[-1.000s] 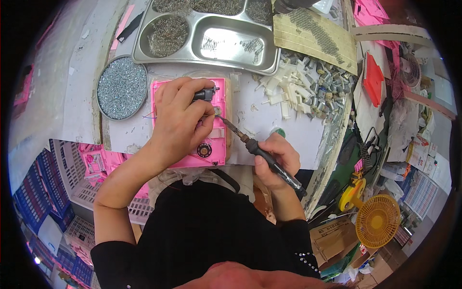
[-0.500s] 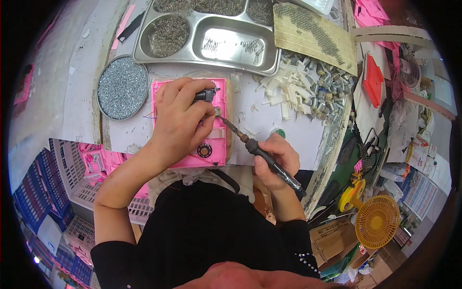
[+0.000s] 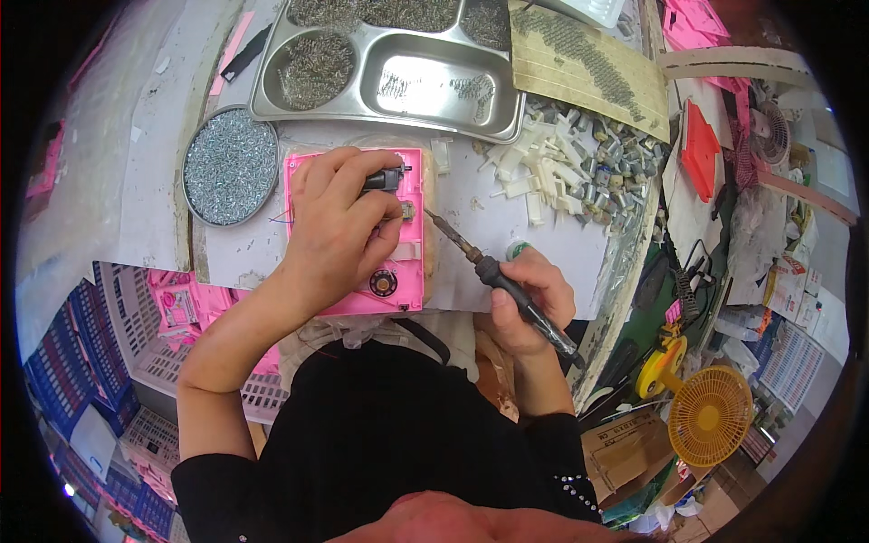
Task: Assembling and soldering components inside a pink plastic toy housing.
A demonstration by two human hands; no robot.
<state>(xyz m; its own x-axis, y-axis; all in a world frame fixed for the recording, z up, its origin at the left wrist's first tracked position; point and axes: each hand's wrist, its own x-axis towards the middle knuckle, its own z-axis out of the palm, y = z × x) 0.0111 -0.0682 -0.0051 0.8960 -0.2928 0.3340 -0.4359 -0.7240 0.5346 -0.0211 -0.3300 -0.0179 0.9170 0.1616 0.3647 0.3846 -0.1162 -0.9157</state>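
A pink plastic casing (image 3: 412, 271) lies on the work surface before me, with a small round black part (image 3: 383, 283) near its front edge. My left hand (image 3: 339, 213) bends over the casing, its fingers curled beside a black cylindrical part (image 3: 385, 178). Thumb and forefinger pinch together next to a small metallic piece (image 3: 407, 211); what lies between them is hidden. A thin blue wire (image 3: 281, 220) pokes out left of the casing. In my right hand (image 3: 534, 294) is a soldering iron (image 3: 491, 270), its tip just off the casing's right edge.
A round dish of small silvery parts (image 3: 231, 163) stands at left. Behind the casing is a steel compartment tray (image 3: 353, 100) holding springs. A card with springs (image 3: 588, 63) overlaps its right side. White plastic pieces (image 3: 534, 172) and metal cylinders (image 3: 615, 172) pile up at right.
My right hand has drawn the soldering iron slightly back to the right, so its tip has left the spot by my left fingertips. The left hand has barely moved.
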